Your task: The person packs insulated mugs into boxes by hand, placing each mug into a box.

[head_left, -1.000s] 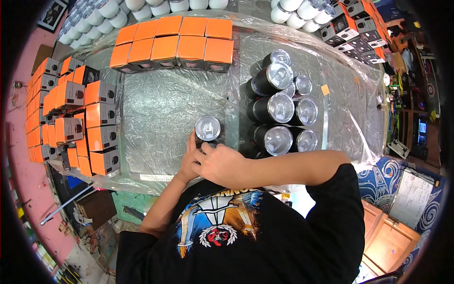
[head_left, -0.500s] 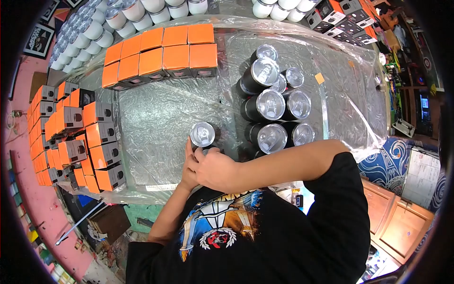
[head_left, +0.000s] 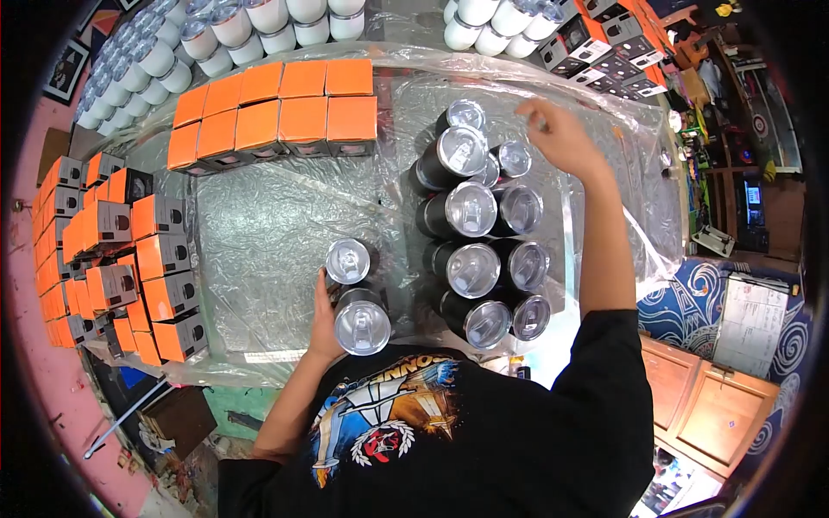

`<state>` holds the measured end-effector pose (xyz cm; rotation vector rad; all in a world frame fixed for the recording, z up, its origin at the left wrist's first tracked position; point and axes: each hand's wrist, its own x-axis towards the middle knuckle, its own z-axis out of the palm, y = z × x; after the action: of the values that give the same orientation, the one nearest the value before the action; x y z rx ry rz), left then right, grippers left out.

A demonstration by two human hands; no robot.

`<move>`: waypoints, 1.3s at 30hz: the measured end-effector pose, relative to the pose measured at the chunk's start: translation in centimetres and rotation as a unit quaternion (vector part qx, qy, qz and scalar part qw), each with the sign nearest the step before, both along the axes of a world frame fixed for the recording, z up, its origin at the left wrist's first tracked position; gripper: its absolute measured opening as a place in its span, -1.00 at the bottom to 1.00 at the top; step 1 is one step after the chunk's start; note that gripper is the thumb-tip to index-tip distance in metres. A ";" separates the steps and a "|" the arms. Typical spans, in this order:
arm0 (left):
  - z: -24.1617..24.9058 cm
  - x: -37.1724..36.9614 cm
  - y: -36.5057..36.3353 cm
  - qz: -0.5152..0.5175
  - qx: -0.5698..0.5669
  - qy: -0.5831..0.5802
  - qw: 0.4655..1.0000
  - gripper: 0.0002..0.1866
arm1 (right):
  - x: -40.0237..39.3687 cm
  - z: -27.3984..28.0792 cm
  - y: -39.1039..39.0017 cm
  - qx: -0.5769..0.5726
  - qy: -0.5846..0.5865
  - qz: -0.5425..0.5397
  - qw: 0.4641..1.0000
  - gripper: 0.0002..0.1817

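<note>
My left hand [head_left: 324, 324] is wrapped against the left side of a black tumbler with a clear lid [head_left: 363, 325], near the table's front edge. Its fingers extend up beside a second lidded tumbler [head_left: 348, 261] just beyond; the thumb is hidden. My right hand [head_left: 561, 138] reaches out over the far right of the table, fingers curved and apart, with nothing visible in them. Below and left of it stands a group of black tumblers with clear lids [head_left: 471, 209], the closest lid [head_left: 515, 159] being a small one.
A double row of orange-topped boxes [head_left: 281, 99] stands at the back left. More boxes are stacked at the left edge [head_left: 164, 268] and the far right [head_left: 596, 43]. White cups [head_left: 233, 26] line the back. Clear plastic sheeting [head_left: 276, 216] covers the table.
My right hand has left the tumbler beside my left hand and swung out to the far right. The near tumbler's lid has come into sight. My left hand stays by the tumblers.
</note>
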<state>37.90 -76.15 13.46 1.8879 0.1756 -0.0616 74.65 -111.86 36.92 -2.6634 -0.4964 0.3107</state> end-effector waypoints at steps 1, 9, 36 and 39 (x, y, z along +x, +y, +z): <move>-0.8 -0.5 0.1 0.008 -0.026 0.025 0.999 0.59 | 1.6 -4.2 -3.4 -0.032 -0.009 0.023 0.999 -0.44; -0.1 -1.0 1.7 -0.002 0.009 0.057 0.998 0.66 | -0.3 -15.0 -8.8 0.069 0.137 0.012 0.988 0.09; 20.6 5.4 6.8 -0.083 0.015 -0.241 0.967 0.29 | -19.3 8.3 12.4 0.341 -0.092 0.307 0.884 -0.15; 21.7 5.6 4.4 -0.104 0.040 -0.299 0.948 0.25 | -19.8 7.0 17.7 0.319 -0.056 0.370 0.871 -0.13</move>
<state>43.54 -71.71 35.17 1.9151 -0.4408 0.3784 54.89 -94.14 43.95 -1.7608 -1.3856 0.1579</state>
